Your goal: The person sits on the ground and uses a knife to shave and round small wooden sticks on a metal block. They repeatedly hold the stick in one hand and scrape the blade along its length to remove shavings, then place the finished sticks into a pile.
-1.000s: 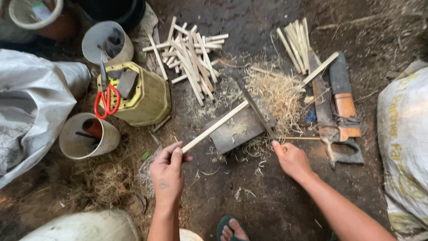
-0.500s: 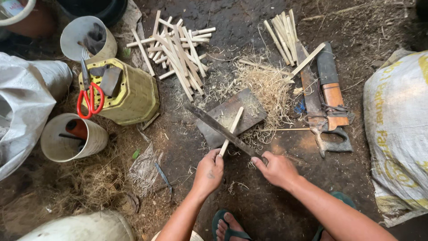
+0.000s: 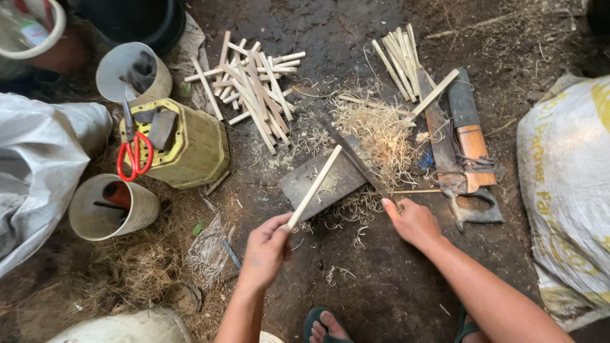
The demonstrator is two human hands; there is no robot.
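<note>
Two hands have drawn in toward the lower middle of the frame since a second ago. On the left, my left hand (image 3: 265,249) has its fingers closed round the near end of the pale split bamboo stick (image 3: 316,185), which earlier lay stretched far across the ground and now slants up over the flat grey chopping slab (image 3: 321,180). Right of it, my right hand (image 3: 413,221) grips the handle of the long dark knife (image 3: 356,159), its blade angled toward the upper left; I judge shaving is under way. Underneath is bare dark earth floor (image 3: 381,298), strewn with curled shavings (image 3: 378,127).
</note>
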